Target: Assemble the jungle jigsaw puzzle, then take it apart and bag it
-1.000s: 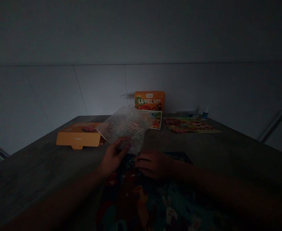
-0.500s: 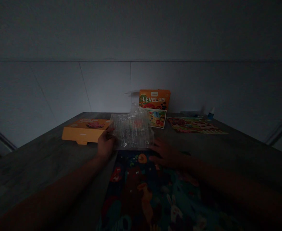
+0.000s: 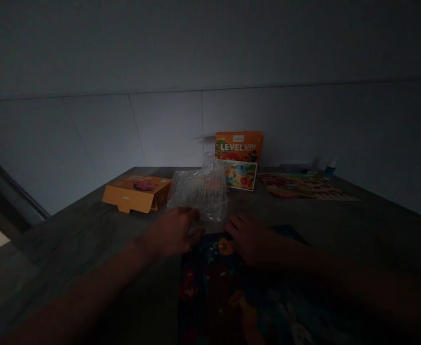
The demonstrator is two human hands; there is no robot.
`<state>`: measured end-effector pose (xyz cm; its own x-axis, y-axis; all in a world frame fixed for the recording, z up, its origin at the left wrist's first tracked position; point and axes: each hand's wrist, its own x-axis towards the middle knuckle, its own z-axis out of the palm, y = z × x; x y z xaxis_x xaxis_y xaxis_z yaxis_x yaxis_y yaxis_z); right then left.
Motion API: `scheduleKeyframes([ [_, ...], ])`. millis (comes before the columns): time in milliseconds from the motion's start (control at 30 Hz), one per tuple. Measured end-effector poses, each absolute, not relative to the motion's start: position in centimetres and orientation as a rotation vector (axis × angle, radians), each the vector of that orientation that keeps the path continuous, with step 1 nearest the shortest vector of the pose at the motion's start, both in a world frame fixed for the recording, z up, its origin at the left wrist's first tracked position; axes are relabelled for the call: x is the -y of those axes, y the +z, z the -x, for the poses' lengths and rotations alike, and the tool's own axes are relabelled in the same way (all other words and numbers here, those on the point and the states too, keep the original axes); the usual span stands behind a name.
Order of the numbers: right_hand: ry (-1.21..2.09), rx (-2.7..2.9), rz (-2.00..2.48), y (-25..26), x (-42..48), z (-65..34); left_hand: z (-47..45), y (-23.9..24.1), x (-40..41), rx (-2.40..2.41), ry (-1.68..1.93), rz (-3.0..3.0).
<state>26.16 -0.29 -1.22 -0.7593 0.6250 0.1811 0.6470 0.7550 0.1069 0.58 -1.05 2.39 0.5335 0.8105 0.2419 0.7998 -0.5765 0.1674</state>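
A dark blue picture sheet [image 3: 214,292] with cartoon animals, perhaps a puzzle, lies on the table in front of me. My left hand [image 3: 174,231] is just off its far left corner, thumb and forefinger apart, holding nothing. Over its far edge rests my right hand [image 3: 248,239], fingers slightly bent and loosely apart; the dim light blurs what they touch. Just past both hands, a crinkled clear plastic bag [image 3: 199,189] lies on the table, near the left fingertips.
An orange box [image 3: 134,191] with a front flap lies at the left. Behind the bag, an orange "LEVEL UP!" box [image 3: 239,143] stands by the wall, a picture card [image 3: 241,175] leaning on it. A colourful flat sheet [image 3: 300,187] and small bottle [image 3: 330,170] are at right.
My left hand has let go of the plastic bag and come nearer, toward the dark sheet's corner. My right hand's fingers have drawn in at the sheet's far edge. The view has tilted slightly.
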Motion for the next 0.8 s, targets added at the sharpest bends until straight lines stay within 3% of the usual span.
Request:
scheduleKeyframes([
  [133,-0.271,2.688,1.285,-1.8,1.3,-24.1,0.6,2.5,1.2,-1.268,0.142,-2.615],
  [400,0.114,2.607,0.974,-2.2,0.9,-24.0,0.5,2.0,0.5,-1.371,0.187,-2.469],
  [800,0.144,2.496,1.112,-3.1,0.0,-24.2,0.0,0.5,0.0,-1.341,0.381,-2.215],
])
